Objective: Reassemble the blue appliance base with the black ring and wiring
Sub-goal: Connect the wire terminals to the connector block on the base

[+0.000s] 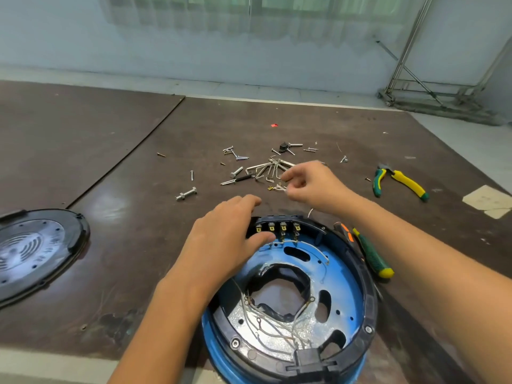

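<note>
Surface (138,151), one, carried one blue base (345,278) at its near edge, one black ring (370,306) seated on it; wiring step judged underway. Left hand (221,245), fingers laid open, pressed one terminal block (277,225), four terminals. Right hand (313,185) pinched one loose wire (278,187) just beyond; fitting it next would need fine aim.
</note>
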